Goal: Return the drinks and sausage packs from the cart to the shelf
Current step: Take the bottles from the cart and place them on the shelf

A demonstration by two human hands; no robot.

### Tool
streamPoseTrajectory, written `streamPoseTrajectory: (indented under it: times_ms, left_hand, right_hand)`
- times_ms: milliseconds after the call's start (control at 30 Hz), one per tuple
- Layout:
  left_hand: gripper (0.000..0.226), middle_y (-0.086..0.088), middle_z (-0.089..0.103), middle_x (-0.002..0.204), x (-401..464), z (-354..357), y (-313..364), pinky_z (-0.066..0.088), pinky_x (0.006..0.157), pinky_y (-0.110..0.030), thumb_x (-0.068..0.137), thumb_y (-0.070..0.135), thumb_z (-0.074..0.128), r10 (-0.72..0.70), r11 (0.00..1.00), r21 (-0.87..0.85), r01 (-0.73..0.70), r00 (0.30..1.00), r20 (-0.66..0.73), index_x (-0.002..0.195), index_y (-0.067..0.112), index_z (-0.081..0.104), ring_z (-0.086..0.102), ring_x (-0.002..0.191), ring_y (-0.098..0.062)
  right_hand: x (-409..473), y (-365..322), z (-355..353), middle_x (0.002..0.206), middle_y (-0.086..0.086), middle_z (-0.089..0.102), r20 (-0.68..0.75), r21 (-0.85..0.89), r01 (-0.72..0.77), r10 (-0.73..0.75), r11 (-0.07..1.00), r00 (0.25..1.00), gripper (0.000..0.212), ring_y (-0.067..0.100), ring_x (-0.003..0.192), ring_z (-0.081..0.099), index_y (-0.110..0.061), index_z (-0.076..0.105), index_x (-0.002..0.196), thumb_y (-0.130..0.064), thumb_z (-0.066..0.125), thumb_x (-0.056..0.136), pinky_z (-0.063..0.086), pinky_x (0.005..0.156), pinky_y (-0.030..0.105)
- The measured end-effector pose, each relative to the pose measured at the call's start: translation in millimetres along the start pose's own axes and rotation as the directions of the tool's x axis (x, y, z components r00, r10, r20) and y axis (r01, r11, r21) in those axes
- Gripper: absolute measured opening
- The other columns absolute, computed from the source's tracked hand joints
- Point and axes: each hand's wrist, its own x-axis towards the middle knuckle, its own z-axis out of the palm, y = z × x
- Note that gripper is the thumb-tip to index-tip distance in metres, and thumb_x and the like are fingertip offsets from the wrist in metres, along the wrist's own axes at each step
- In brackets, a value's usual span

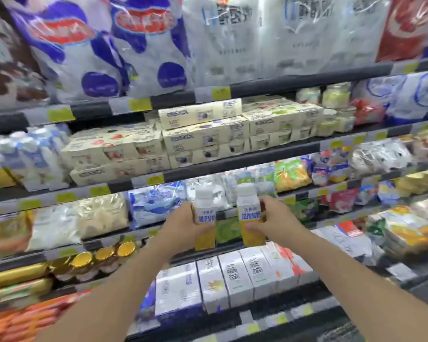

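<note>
- Head view, nearest first: two bare forearms reach forward from the bottom edge toward the shelf [232, 161].
- The left hand [177, 228] has its grip curled round the left bottle [204, 213]; the right hand [272, 223] has its grip wrapped round the right bottle [250, 213], thumb across the label.
- Both bottles are upright, side by side and just apart, held in front of the middle tiers, not yet set down.
- Handling, as a judgement: small plastic drinks with white caps, light and fairly stiff, the smooth sleeve perhaps a little slippery; holding mid-body, as now, looks sound, and squeezing hard seems needless.
- Below the hands stands a row of cartons [232, 277]; jars [104, 257] with gold lids and sausages [22, 319] lie lower left.
- Behind the bottles are blue-white bags [156, 203], closely packed; free space for the drinks is hard to make out through the blur, so crowding looks like the main obstacle.
- No cart is in view.
</note>
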Motion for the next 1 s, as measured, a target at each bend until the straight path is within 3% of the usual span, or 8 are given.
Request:
streamPoseTrajectory:
  times_ms: [100,233,333,433,633,800,900,1000]
  left_hand:
    - [0.048,0.002,0.066,0.096,-24.2,-66.8,-57.9,0.045,0.061,-0.021,0.076,0.048,0.078,-0.102,0.995,-0.017,0.101,0.987,-0.121,0.104,0.016,0.056,0.062,0.086,-0.015]
    - [0.054,0.003,0.068,0.1,-58.0,-152.3,-137.0,0.056,0.078,-0.038,0.07,0.05,0.08,-0.162,0.986,-0.073,0.148,0.957,-0.239,0.107,0.019,0.056,0.065,0.092,-0.016]
    - [0.047,0.006,0.064,0.1,-78.6,-212.3,-191.0,0.052,0.073,-0.029,0.078,0.042,0.079,-0.196,0.98,-0.071,0.184,0.942,-0.271,0.11,0.018,0.053,0.062,0.092,-0.014]
    - [0.04,0.012,0.062,0.096,-90.5,-266.3,-245.0,0.048,0.07,-0.027,0.081,0.041,0.077,-0.212,0.977,-0.058,0.204,0.93,-0.301,0.107,0.024,0.052,0.06,0.089,-0.011]
    - [0.05,0.001,0.066,0.101,-88.1,-354.6,-328.6,0.055,0.08,-0.04,0.076,0.044,0.08,-0.284,0.959,-0.098,0.267,0.875,-0.393,0.108,0.017,0.052,0.064,0.092,-0.017]
    - [0.045,0.0,0.062,0.094,-60.7,-383.8,-357.5,0.043,0.055,-0.022,0.08,0.035,0.079,-0.301,0.954,-0.146,0.263,0.845,-0.442,0.105,0.011,0.051,0.061,0.081,-0.014]
    - [0.044,0.0,0.064,0.099,-40.2,-393.0,-362.3,0.051,0.063,-0.029,0.08,0.034,0.079,-0.29,0.957,-0.171,0.236,0.832,-0.473,0.107,0.012,0.052,0.063,0.088,-0.018]
    - [0.044,0.0,0.065,0.1,-25.2,-400.2,-362.2,0.051,0.072,-0.032,0.079,0.033,0.081,-0.313,0.947,-0.231,0.223,0.802,-0.509,0.107,0.013,0.053,0.063,0.09,-0.017]
  right_hand:
    - [12.8,-67.1,49.8,0.101,-0.002,0.069,0.067,-0.049,0.107,-0.103,0.993,0.992,0.043,0.015,0.088,0.066,-0.016,0.058,0.11,-0.029,0.083,0.077,0.058,0.07,0.03]
    - [25.1,-160.3,129.0,0.096,-0.005,0.064,0.144,-0.015,0.231,-0.227,0.973,0.963,0.039,0.001,0.074,0.057,-0.02,0.054,0.106,-0.023,0.082,0.079,0.044,0.053,0.011]
    - [31.7,-229.5,198.9,0.101,-0.005,0.065,0.177,0.013,0.287,-0.285,0.958,0.942,0.042,0.01,0.084,0.061,-0.019,0.056,0.109,-0.024,0.083,0.077,0.048,0.065,0.018]
    - [38.5,-294.7,264.6,0.102,-0.005,0.065,0.216,0.011,0.33,-0.324,0.944,0.921,0.039,0.011,0.084,0.058,-0.022,0.054,0.106,-0.027,0.081,0.078,0.042,0.059,0.017]
    - [52.8,-389.1,350.9,0.098,-0.006,0.059,0.184,0.088,0.364,-0.374,0.927,0.909,0.04,0.012,0.088,0.056,-0.019,0.054,0.11,-0.02,0.08,0.081,0.041,0.064,0.021]
    - [83.2,-437.3,394.6,0.103,0.002,0.063,0.092,0.143,0.38,-0.395,0.914,0.914,0.037,0.021,0.097,0.061,-0.019,0.05,0.103,-0.014,0.079,0.081,0.052,0.085,0.04]
    - [106.4,-453.2,412.8,0.102,0.005,0.062,0.046,0.182,0.382,-0.396,0.906,0.917,0.035,0.021,0.094,0.059,-0.016,0.049,0.103,-0.012,0.077,0.083,0.047,0.078,0.035]
    - [130.3,-460.0,425.2,0.11,0.008,0.061,-0.005,0.175,0.411,-0.416,0.895,0.909,0.039,0.022,0.098,0.059,-0.013,0.051,0.109,-0.011,0.078,0.081,0.048,0.081,0.034]
